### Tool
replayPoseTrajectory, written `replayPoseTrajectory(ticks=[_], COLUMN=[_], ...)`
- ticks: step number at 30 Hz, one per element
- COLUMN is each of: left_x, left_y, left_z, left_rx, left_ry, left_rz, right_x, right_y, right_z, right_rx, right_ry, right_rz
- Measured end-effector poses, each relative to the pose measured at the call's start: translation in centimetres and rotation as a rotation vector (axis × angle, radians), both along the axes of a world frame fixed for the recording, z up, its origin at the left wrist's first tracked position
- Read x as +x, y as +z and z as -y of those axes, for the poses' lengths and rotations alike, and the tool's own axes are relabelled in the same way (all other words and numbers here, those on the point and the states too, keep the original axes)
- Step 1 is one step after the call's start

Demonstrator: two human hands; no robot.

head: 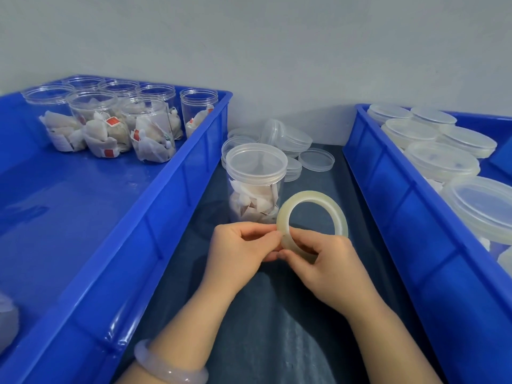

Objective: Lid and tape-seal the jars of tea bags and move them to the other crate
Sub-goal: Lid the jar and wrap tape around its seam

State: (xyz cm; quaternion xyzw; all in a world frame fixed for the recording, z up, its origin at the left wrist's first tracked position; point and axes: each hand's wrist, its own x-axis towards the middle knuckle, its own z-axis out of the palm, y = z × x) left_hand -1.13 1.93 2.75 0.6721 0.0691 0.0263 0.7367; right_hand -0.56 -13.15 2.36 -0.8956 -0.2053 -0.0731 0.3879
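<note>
A dark bench [263,314] under a grey wall [277,51] runs between the left crate [155,206] and the right crate [415,231]; at its middle the right hand [324,261] grips the tape roll [313,195] by its lower rim while the left hand [241,245] pinches its edge, seemingly hunting the free end. The lidded jar [255,195] of tea bags stands, apparently untaped, just beyond the knuckles, untouched. Clear tape may split or fold onto itself, and a sharp pull could knock the light jar toward the loose lids [315,159] at the far edge.

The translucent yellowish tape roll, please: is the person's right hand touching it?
Touching. The head view shows the right hand gripping the translucent tape roll, its fingers curled through the ring.
</note>
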Motion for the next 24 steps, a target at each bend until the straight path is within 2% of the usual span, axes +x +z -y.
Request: replayPoseTrajectory(ticks=[3, 5, 13, 24], left_x=[-0.05, -0.12, -0.29, 0.03], left_y=[0.15, 0.25, 0.03, -0.29], left_z=[0.27, 0.30, 0.10, 0.18], left_rx=[-0.094, -0.086, 0.216, 0.327], left_ry=[0.019, 0.014, 0.055, 0.082], left_rz=[-0.034, -0.014, 0.080, 0.095], right_x=[0.04, -0.01, -0.38, -0.65], right_y=[0.24, 0.37, 0.29, 0.44], right_z=[-0.11, -0.17, -0.49, -0.77], right_rx=[-0.102, -0.139, -0.194, -0.286], right_ry=[-0.015, -0.015, -0.041, -0.068], right_rz=[0.046, 0.043, 0.104, 0.113])
